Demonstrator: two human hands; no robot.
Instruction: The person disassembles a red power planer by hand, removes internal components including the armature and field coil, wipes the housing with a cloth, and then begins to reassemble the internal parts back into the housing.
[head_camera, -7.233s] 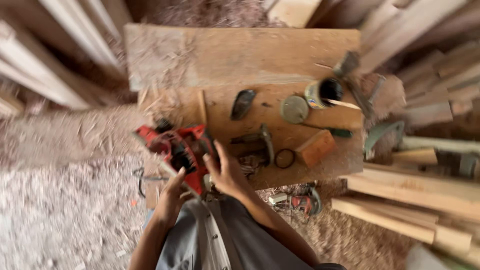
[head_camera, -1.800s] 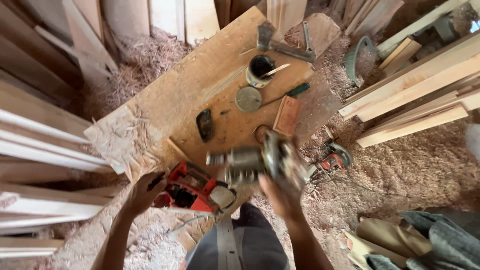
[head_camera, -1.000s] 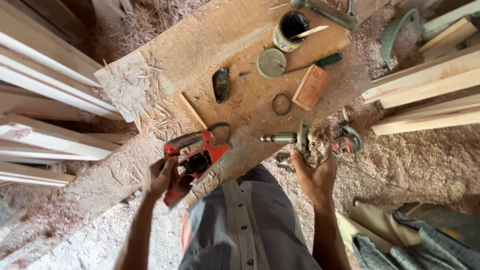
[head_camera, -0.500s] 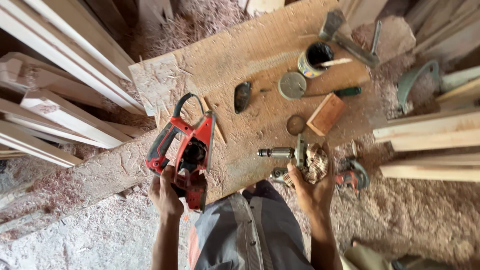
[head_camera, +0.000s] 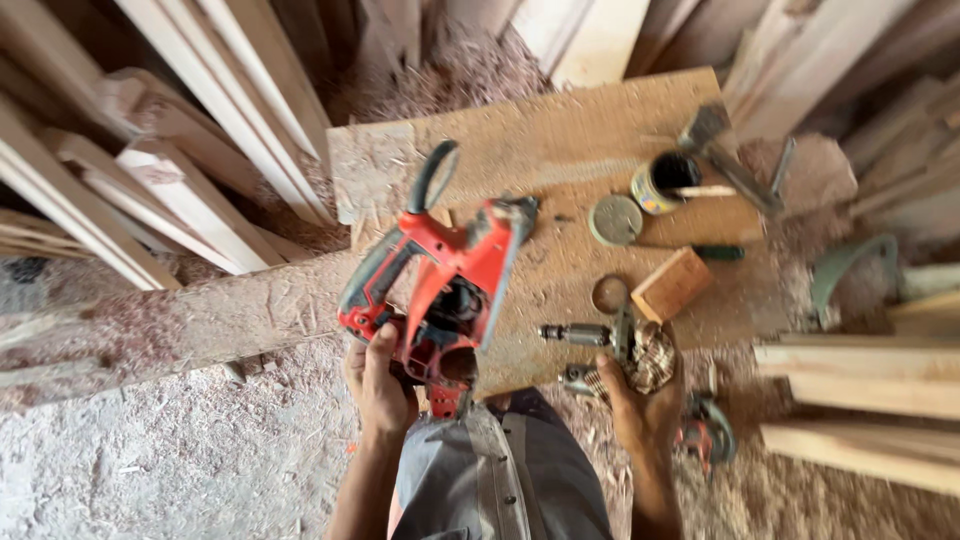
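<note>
My left hand (head_camera: 378, 385) grips the near end of a red and black electric planer (head_camera: 438, 285) and holds it lifted and tilted above the wooden board (head_camera: 560, 150). My right hand (head_camera: 640, 385) is closed on a grey power drill (head_camera: 610, 340) at the board's near edge, its chuck pointing left. A small wooden block (head_camera: 671, 284) and a metal ring (head_camera: 607, 294) lie just beyond the drill.
On the board stand an open tin with a stick in it (head_camera: 664, 182), a round lid (head_camera: 615, 220) and a hammer (head_camera: 725, 150). Long timber planks (head_camera: 200, 190) lean at the left, more planks (head_camera: 860, 370) lie right. Another red tool (head_camera: 705, 435) rests in the sawdust.
The planer has been lifted higher off the board and turned more upright. My right hand stays on the drill in about the same spot. The view has shifted slightly.
</note>
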